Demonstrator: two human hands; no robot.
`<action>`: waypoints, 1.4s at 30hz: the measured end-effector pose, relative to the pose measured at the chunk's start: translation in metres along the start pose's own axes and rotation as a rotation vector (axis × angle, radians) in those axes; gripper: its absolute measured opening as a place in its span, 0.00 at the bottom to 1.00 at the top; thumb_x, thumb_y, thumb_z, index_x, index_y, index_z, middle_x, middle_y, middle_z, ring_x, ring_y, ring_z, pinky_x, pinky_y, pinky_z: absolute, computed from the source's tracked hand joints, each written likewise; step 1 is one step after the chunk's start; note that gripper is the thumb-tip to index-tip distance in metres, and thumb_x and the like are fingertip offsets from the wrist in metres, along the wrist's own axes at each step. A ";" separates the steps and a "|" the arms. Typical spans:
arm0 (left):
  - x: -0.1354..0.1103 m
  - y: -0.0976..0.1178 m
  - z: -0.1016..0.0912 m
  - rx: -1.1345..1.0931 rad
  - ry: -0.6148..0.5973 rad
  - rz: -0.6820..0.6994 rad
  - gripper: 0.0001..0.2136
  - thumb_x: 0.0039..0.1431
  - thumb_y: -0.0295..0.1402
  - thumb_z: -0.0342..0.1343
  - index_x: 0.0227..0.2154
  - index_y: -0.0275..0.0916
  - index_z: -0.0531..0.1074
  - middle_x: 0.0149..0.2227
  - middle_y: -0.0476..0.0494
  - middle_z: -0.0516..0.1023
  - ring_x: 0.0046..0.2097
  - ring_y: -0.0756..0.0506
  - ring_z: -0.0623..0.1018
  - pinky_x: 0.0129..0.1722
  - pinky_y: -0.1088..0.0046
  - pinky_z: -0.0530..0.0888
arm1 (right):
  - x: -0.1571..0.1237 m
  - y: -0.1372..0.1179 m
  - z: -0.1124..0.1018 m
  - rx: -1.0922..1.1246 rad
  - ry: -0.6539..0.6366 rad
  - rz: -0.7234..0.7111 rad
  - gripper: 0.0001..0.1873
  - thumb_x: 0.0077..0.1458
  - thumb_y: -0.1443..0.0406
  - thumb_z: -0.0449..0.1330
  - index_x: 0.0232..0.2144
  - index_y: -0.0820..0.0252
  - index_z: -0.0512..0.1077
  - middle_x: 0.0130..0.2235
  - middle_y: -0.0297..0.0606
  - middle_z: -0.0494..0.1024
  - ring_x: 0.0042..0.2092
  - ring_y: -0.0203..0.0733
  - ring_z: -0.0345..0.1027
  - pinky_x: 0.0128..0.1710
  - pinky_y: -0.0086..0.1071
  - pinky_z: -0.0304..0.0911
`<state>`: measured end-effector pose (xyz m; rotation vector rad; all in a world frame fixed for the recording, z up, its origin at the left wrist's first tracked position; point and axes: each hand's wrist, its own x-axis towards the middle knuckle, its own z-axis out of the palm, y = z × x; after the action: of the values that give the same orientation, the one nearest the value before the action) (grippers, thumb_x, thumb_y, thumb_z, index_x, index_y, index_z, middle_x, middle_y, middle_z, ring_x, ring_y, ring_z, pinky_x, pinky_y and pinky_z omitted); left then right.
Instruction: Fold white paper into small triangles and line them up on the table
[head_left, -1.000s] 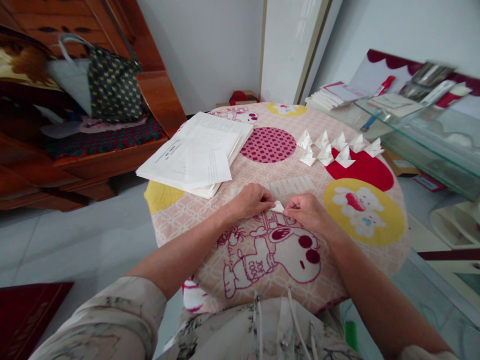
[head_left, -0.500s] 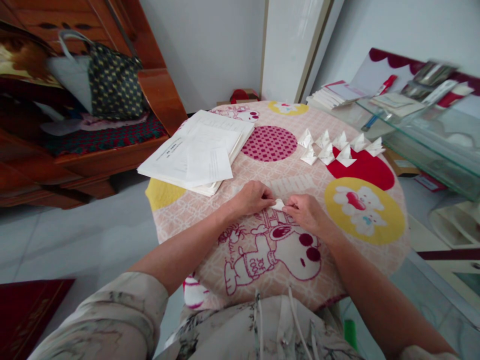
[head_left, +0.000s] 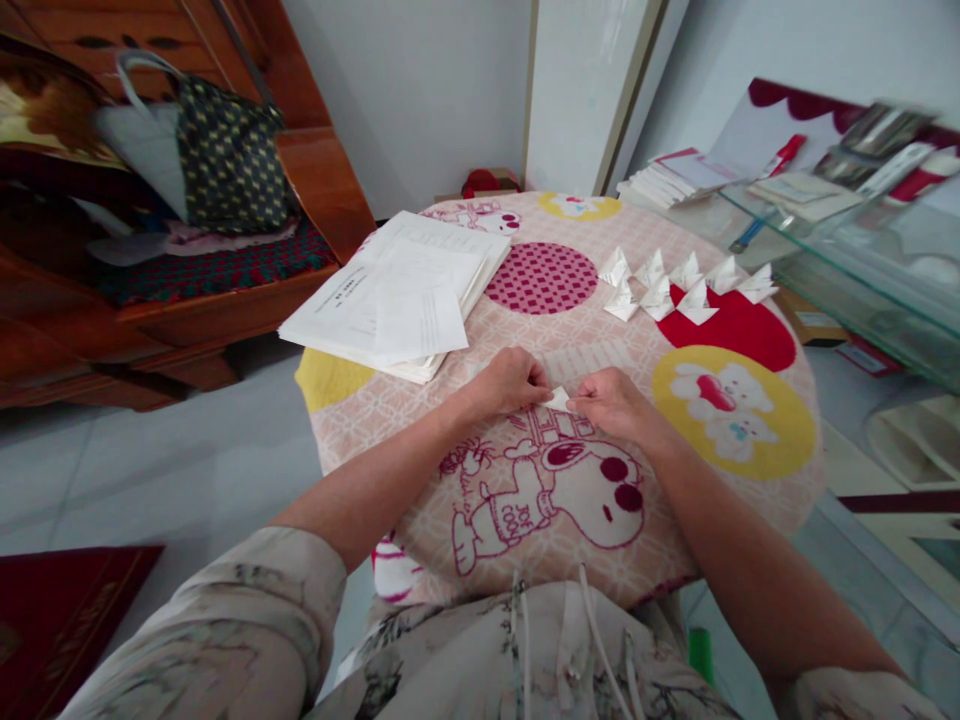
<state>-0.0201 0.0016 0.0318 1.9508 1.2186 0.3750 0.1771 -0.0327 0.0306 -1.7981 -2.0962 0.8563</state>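
Between my two hands, just above the patterned tablecloth (head_left: pixel 420 480), is a small piece of folded white paper (head_left: pixel 559 399). My left hand (head_left: pixel 512 381) pinches its left end between thumb and fingers. The right end is pinched by my right hand (head_left: pixel 613 402). A pointed peak of the paper shows in the gap; its other parts are hidden by my fingers. Farther right on the table, several folded paper boats (head_left: pixel 656 297) stand in two rows. A stack of printed white paper sheets (head_left: pixel 420 320) lies at the left of the table.
A glass shelf (head_left: pixel 847 250) with papers, a red marker (head_left: pixel 785 155) and metal containers adjoins the table's right side. At the left stands a wooden bench (head_left: pixel 315 200) with a dark patterned bag (head_left: pixel 232 155). A red mat (head_left: pixel 67 610) lies on the floor.
My hands keep hold of the folded paper, and its peak now stands up more sharply between them. My right hand's fingers have shifted slightly. The view has tilted a little.
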 end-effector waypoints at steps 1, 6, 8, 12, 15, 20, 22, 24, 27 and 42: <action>0.000 0.000 0.000 0.002 0.002 -0.001 0.06 0.50 0.28 0.60 0.21 0.34 0.78 0.16 0.52 0.72 0.20 0.54 0.68 0.24 0.77 0.62 | 0.000 0.000 0.000 -0.009 0.002 0.002 0.14 0.51 0.65 0.61 0.16 0.60 0.68 0.17 0.32 0.67 0.23 0.34 0.59 0.24 0.31 0.49; 0.000 0.003 0.001 0.054 0.014 -0.017 0.06 0.50 0.28 0.60 0.21 0.33 0.78 0.15 0.51 0.71 0.21 0.53 0.68 0.25 0.77 0.62 | 0.001 -0.001 -0.001 -0.020 -0.015 0.020 0.14 0.51 0.64 0.62 0.16 0.60 0.69 0.18 0.32 0.67 0.23 0.35 0.60 0.25 0.31 0.51; 0.000 0.005 0.001 0.081 0.019 -0.018 0.06 0.50 0.28 0.60 0.21 0.33 0.78 0.16 0.51 0.72 0.21 0.53 0.68 0.26 0.77 0.62 | 0.001 -0.001 -0.001 -0.008 -0.009 0.028 0.13 0.51 0.65 0.62 0.17 0.61 0.69 0.18 0.32 0.68 0.23 0.34 0.60 0.24 0.31 0.50; 0.001 0.004 0.003 0.150 0.061 0.002 0.04 0.49 0.28 0.62 0.22 0.34 0.78 0.19 0.50 0.74 0.23 0.53 0.69 0.27 0.76 0.62 | 0.000 -0.004 -0.001 0.016 0.006 0.054 0.12 0.50 0.65 0.63 0.17 0.60 0.70 0.17 0.32 0.68 0.23 0.34 0.60 0.23 0.30 0.50; 0.000 0.002 0.007 0.165 0.108 0.021 0.02 0.48 0.28 0.63 0.24 0.34 0.78 0.21 0.49 0.76 0.25 0.52 0.70 0.28 0.76 0.64 | 0.000 -0.005 -0.001 0.035 0.012 0.086 0.11 0.49 0.66 0.64 0.18 0.60 0.70 0.18 0.33 0.70 0.24 0.36 0.63 0.24 0.30 0.52; 0.001 0.004 0.007 0.188 0.094 0.022 0.03 0.49 0.27 0.61 0.27 0.34 0.80 0.24 0.47 0.78 0.26 0.51 0.72 0.29 0.76 0.66 | -0.001 -0.004 0.002 0.037 0.059 0.048 0.10 0.49 0.66 0.64 0.18 0.60 0.71 0.20 0.36 0.72 0.26 0.37 0.65 0.25 0.29 0.54; 0.002 0.007 0.005 0.202 0.057 0.010 0.05 0.49 0.28 0.61 0.28 0.34 0.81 0.24 0.47 0.78 0.27 0.50 0.72 0.29 0.76 0.66 | -0.001 -0.003 0.003 0.034 0.080 0.044 0.10 0.49 0.67 0.63 0.18 0.60 0.71 0.20 0.36 0.72 0.25 0.37 0.65 0.25 0.29 0.55; 0.003 0.010 0.003 0.205 0.034 0.003 0.05 0.50 0.29 0.61 0.28 0.34 0.81 0.24 0.47 0.78 0.26 0.50 0.72 0.29 0.76 0.66 | -0.001 -0.003 0.004 0.041 0.088 0.043 0.10 0.48 0.67 0.63 0.18 0.60 0.70 0.20 0.35 0.72 0.25 0.36 0.64 0.24 0.28 0.54; 0.005 0.009 0.002 0.170 0.021 0.003 0.05 0.49 0.30 0.61 0.26 0.34 0.81 0.22 0.48 0.77 0.25 0.51 0.71 0.27 0.77 0.64 | -0.004 -0.002 0.006 0.092 0.106 0.049 0.09 0.48 0.66 0.63 0.19 0.60 0.70 0.19 0.33 0.70 0.23 0.34 0.62 0.23 0.28 0.54; -0.001 0.005 0.002 -0.584 -0.137 -0.024 0.11 0.41 0.35 0.62 0.15 0.36 0.68 0.14 0.55 0.60 0.19 0.55 0.56 0.21 0.76 0.50 | -0.008 0.010 0.003 0.693 -0.058 -0.130 0.16 0.51 0.55 0.63 0.25 0.64 0.75 0.21 0.35 0.75 0.22 0.33 0.64 0.22 0.27 0.56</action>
<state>-0.0158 -0.0012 0.0345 1.4314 0.9121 0.5100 0.1851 -0.0406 0.0238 -1.2647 -1.6202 1.3874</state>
